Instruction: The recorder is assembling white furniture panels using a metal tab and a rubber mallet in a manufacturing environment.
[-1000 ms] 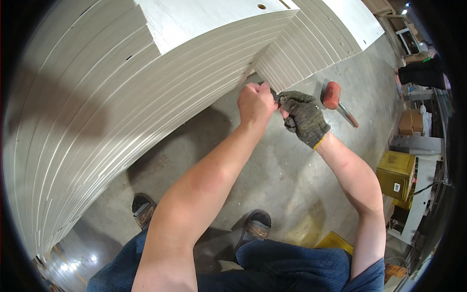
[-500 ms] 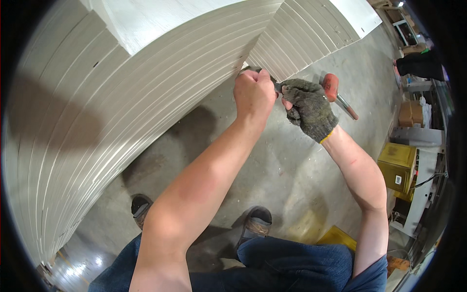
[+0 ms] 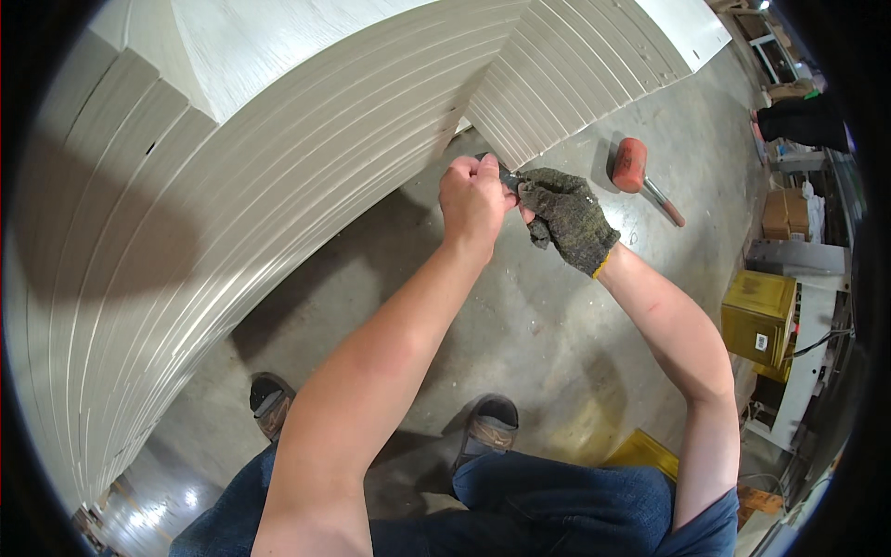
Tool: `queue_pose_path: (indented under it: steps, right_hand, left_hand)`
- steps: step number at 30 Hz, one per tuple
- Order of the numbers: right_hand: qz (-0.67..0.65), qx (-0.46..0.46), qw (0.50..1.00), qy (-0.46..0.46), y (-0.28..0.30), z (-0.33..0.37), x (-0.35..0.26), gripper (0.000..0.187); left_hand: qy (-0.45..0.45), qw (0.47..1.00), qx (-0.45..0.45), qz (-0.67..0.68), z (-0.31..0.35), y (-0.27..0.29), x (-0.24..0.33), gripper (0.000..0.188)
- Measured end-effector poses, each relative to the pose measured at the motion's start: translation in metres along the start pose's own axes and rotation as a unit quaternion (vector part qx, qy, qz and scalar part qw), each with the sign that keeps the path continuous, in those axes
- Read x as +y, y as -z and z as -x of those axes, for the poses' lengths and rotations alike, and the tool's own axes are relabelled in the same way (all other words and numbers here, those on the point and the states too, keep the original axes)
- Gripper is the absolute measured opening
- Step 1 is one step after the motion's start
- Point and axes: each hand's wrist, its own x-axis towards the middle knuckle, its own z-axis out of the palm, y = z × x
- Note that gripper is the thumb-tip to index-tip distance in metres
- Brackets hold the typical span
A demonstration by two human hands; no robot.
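Observation:
My bare left hand [image 3: 471, 202] is closed on one end of a small dark object [image 3: 508, 178], its thumb and fingertips pinching it. On the object's other end, my right hand [image 3: 569, 218], in a dirty grey knitted glove with a yellow cuff edge, is curled shut. Most of the object is hidden by the fingers, so its kind cannot be made out. Just beyond both hands rises a tall stack of off-white panels [image 3: 325, 158], near its corner. To the right of my gloved hand, a mallet [image 3: 630, 165] with a red head lies on the floor.
Grey concrete floor [image 3: 548, 325] lies under my hands, and my sandalled feet stand on it. Along the right side are a yellow box [image 3: 758, 317], a cardboard box [image 3: 785, 213] and a white metal frame. A person in dark clothing [image 3: 803, 125] is at the far right.
Both hands have drawn back slightly toward me and to the left, away from the stack's corner, still holding the dark object. My view has shifted a little; the mallet has stayed put.

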Motion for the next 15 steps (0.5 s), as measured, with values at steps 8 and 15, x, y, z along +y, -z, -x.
queue_pose_path:
  steps: [8, 15]
  right_hand:
    - [0.0, -0.009, 1.0, 0.016, -0.0004, -0.0012, -0.0032, 0.016]
    - [-0.009, 0.003, 1.0, 0.003, -0.0007, -0.0035, -0.0012, 0.016]
  left_hand:
    - [-0.007, 1.0, 0.011, -0.021, -0.0064, 0.0019, 0.001, 0.022]
    - [-0.001, 0.999, 0.023, -0.04, -0.0085, 0.0006, 0.0018, 0.021]
